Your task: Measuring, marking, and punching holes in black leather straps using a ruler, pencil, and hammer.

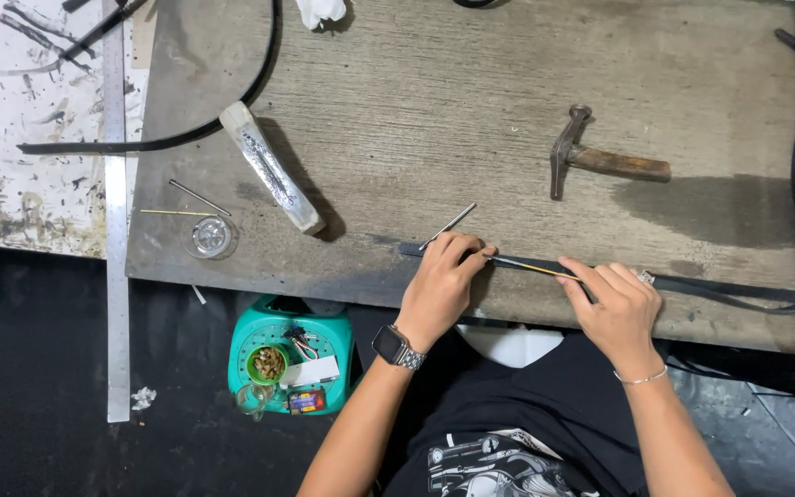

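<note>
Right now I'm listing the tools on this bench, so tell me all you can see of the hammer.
The hammer lies flat on the grey wooden board, up and right of both hands. Its dark, rusty-looking metal head with a claw points left; the worn brown wooden handle runs right. Nothing touches it but the board, and a dark stain sits just below it.

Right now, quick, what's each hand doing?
Left hand: closed, pinching a thin metal tool over the black strap.
Right hand: closed, pressing the black strap down.
</note>
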